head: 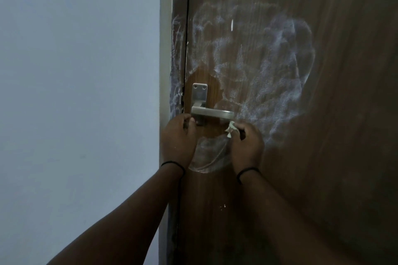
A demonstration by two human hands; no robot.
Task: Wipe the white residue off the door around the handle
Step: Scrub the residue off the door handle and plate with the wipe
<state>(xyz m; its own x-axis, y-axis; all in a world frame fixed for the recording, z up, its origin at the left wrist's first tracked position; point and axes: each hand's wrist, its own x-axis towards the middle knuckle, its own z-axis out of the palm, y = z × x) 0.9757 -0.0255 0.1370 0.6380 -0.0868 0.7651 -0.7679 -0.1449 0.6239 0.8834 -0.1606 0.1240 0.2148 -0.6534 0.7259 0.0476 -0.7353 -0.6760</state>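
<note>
1. My right hand (247, 142), fingers curled, pinches a small pale cloth (231, 130) against the door (323, 178), just below the free end of the handle (212, 112).
2. My left hand (178, 137) sits at the door's edge beside the handle's base, fingers bent toward the plate (199, 94); I cannot tell whether it grips anything.
3. Each wrist carries a thin black band (247, 171).
4. The metal handle points rightward from its screwed plate; the wood immediately around the plate is bare brown.
5. White residue (269, 60) spreads in a wide smeared patch above and to the right of the handle, with a smaller arc between my two hands, below the handle.
6. More white streaks mark the door frame (177, 49) on the left.
7. A pale wall (75, 92) fills the left side.
</note>
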